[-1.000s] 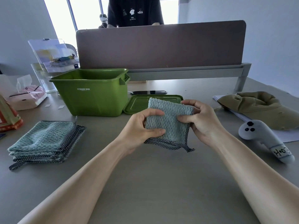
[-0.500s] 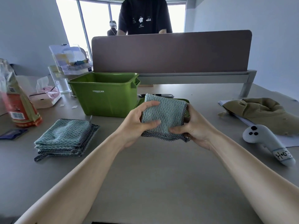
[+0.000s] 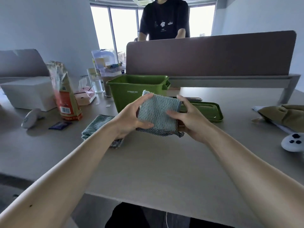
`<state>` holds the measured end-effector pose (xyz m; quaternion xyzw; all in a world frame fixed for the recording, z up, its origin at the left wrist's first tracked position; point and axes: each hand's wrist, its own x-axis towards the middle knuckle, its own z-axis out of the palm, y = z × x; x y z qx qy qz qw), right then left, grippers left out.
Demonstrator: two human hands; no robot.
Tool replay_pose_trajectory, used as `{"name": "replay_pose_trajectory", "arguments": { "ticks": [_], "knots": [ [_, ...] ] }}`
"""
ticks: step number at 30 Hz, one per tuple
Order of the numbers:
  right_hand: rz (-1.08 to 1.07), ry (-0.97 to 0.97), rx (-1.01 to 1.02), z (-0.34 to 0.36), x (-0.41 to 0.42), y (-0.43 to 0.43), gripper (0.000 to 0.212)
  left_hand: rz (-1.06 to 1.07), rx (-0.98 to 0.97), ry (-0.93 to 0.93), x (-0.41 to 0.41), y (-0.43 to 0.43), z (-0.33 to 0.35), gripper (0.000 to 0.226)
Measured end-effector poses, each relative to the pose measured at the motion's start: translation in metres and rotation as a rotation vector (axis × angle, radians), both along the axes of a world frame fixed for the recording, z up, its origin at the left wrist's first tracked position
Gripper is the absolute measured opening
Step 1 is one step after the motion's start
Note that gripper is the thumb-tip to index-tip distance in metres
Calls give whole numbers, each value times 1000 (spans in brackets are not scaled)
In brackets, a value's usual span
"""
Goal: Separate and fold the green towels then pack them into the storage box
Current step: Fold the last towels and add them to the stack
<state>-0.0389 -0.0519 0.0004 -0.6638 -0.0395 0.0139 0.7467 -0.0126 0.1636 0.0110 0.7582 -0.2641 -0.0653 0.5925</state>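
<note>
The left hand [image 3: 131,117] grips the left side of a folded towel [image 3: 158,112], thumb pressed on its front face near the lower edge and fingers curled over the upper left corner. The right hand [image 3: 189,119] holds the towel's right side, thumb across the front and fingers wrapped behind the checked border. The pale green towel is held up off the table [image 3: 148,162], a small square with dark checked trim along its bottom and right edges, and it sits in front of the box [image 3: 125,97] in this view, covering part of the front wall. The green box stands open on the table, and its lid [image 3: 209,111] lies flat just to its right, behind the right hand. A dark, flat thing [image 3: 193,99] lies behind the lid; what it is cannot be told. A stack [image 3: 97,125] of towels lies on the table under the left forearm, partly hidden by it. Further left are a blue packet [image 3: 60,125], a tall bag [image 3: 65,96], a white controller [image 3: 30,118], a white case [image 3: 28,92] and a pink tissue pack [image 3: 85,94]. At the right edge lie an olive cloth [image 3: 283,116] and another controller [image 3: 292,142]. A divider [image 3: 210,56] runs across the far side, with a person [image 3: 164,18] in a black shirt standing behind it.
</note>
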Motion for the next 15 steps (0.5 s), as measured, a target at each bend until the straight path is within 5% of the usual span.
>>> {"name": "replay_pose_trajectory", "arguments": {
  "ticks": [2,8,15],
  "knots": [
    [-12,-10,-54,3,9,18,64,47,-14,21,0,17,5,82],
    [-78,-125,-271,16,42,79,51,298,-23,8,18,77,17,55],
    [35,-195,-446,12,77,132,22,454,50,40,41,134,10,61]
  ]
}}
